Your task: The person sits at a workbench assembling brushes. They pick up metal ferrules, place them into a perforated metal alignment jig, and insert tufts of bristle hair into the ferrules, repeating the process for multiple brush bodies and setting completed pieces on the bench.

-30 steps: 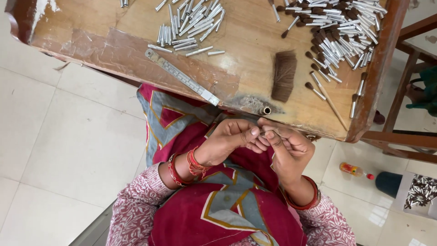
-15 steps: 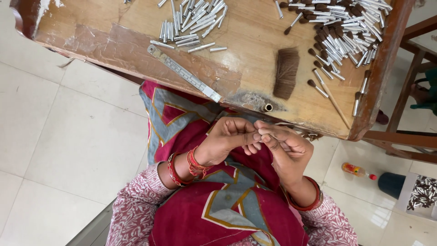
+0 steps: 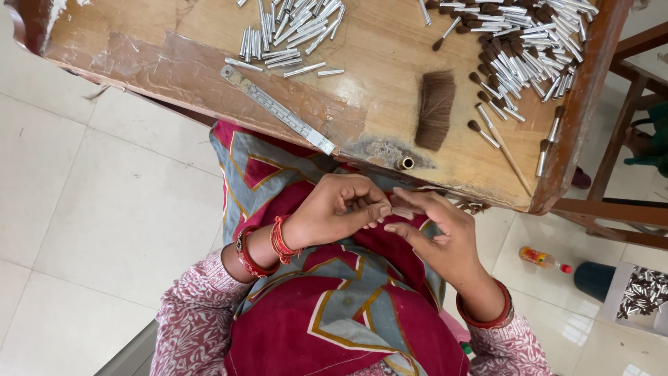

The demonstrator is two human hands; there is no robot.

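Observation:
My left hand (image 3: 334, 209) and my right hand (image 3: 438, 233) meet over my lap, just below the wooden table's edge (image 3: 487, 188). Their fingertips pinch one small pale piece (image 3: 395, 209) between them; it is too small to tell what it is. The left fingers curl around it, while the right thumb and forefinger touch it with the other fingers spread. Red bangles sit on both wrists. On the table lie a bundle of brown hair (image 3: 435, 110), a short brass tube (image 3: 407, 163), a metal ruler (image 3: 278, 110) and a heap of silver tubes (image 3: 292, 35).
Several small brushes with silver ferrules (image 3: 522, 56) are piled at the table's right end. A wooden frame (image 3: 626, 139) stands to the right. On the tiled floor are a small bottle (image 3: 543, 259), a dark bucket (image 3: 595, 278) and a box of metal pieces (image 3: 643, 296).
Both hands stay together at my lap, fingertips working on the small piece. The right fingers have opened out a little.

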